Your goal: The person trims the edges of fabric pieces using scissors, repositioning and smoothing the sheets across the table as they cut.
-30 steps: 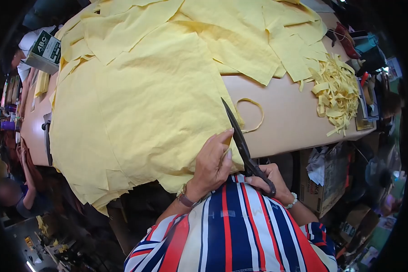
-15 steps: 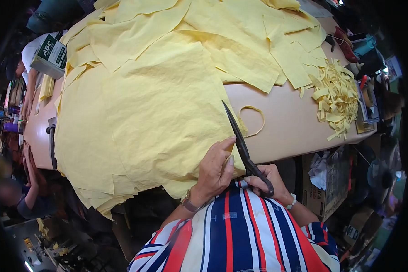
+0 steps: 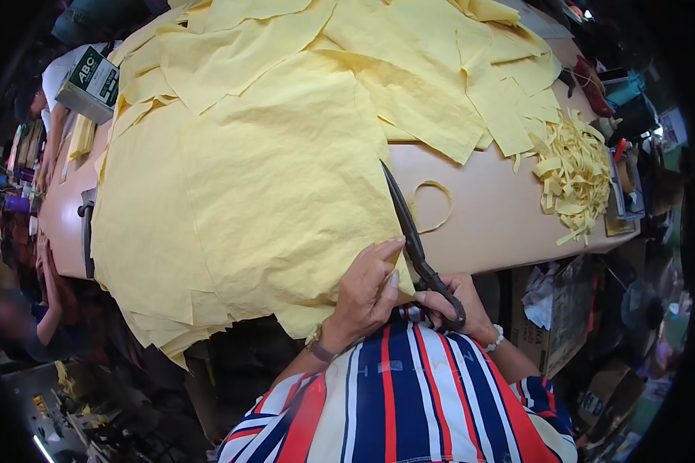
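Note:
Large dark scissors (image 3: 415, 248) lie along the right edge of a broad yellow cloth (image 3: 286, 193), tips pointing away from me. Their handles are in my right hand (image 3: 465, 309), whose fingers wrap round them. My left hand (image 3: 368, 287) pinches the cloth's edge just left of the blades, thumb and fingers pressed together. A thin curled yellow strip (image 3: 449, 207) rests on the table right of the blades. The yellow cloth lies in overlapping layers, with a jagged near edge hanging past the table.
On the table (image 3: 502, 224), a heap of yellow scraps (image 3: 571, 174) lies at the right. A box marked ABC (image 3: 91, 83) stands at the far left. Two other people are at the left, one with a bare arm (image 3: 52, 289). A cardboard box (image 3: 552, 316) is below the table.
The scissor tips have shifted slightly up along the cloth's edge. The blades look closer together than a second ago. My left hand keeps its place on the cloth.

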Demonstrator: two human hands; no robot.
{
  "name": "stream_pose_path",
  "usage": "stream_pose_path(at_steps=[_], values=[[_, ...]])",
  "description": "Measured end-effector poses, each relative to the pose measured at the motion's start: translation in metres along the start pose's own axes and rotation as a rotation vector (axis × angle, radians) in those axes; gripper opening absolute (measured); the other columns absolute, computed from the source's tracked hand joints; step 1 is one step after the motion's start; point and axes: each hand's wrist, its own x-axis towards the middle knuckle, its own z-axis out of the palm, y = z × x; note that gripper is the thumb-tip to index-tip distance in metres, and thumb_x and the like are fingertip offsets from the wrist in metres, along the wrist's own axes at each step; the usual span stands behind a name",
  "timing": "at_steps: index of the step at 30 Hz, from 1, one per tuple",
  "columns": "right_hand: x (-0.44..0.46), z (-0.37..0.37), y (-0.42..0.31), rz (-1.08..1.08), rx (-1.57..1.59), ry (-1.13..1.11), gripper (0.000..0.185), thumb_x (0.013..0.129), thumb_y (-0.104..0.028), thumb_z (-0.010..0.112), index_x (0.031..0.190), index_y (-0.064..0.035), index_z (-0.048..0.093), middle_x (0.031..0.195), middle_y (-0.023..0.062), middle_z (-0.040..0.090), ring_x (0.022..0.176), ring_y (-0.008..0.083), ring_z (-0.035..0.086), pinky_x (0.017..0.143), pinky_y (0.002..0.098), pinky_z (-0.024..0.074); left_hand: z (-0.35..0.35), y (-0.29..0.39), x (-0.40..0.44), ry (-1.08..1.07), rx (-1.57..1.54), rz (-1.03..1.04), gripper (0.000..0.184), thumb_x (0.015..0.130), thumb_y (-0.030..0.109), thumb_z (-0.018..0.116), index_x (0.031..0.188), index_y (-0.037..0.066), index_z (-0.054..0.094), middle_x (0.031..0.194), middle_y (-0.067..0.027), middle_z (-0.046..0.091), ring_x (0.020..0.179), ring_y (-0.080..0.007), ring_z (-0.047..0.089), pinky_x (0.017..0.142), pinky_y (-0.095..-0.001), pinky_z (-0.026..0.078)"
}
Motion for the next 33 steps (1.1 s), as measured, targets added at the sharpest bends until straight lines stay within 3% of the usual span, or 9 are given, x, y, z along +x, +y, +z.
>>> stream_pose_path(at_steps=[29, 33], values=[[0.012, -0.001, -0.028, -0.024, -0.081, 0.014, 0.019, 0.079, -0.017, 0.063, 0.07, -0.0008, 0.057, 0.052, -0.0012, 0.051, 0.039, 0.0038, 0.045, 0.037, 0.0178, 0.031, -0.008, -0.001, -0.005, -0.039, -0.021, 0.029, 0.005, 0.076, -0.002, 0.049, 0.08, 0.001, 0.046, 0.114, -0.0201, 0.055, 0.105, -0.0356, 0.054, 0.094, -0.0458, 0.037], [0.013, -0.003, -0.027, -0.012, -0.103, 0.026, 0.018, 0.079, -0.016, 0.063, 0.071, -0.0004, 0.058, 0.054, -0.0013, 0.052, 0.039, 0.0037, 0.044, 0.037, 0.0177, 0.0312, -0.012, -0.003, -0.008, -0.057, 0.007, 0.033, 0.011, 0.078, 0.002, 0.051, 0.088, 0.001, 0.048, 0.117, -0.0165, 0.053, 0.106, -0.0327, 0.052, 0.094, -0.0469, 0.037]])
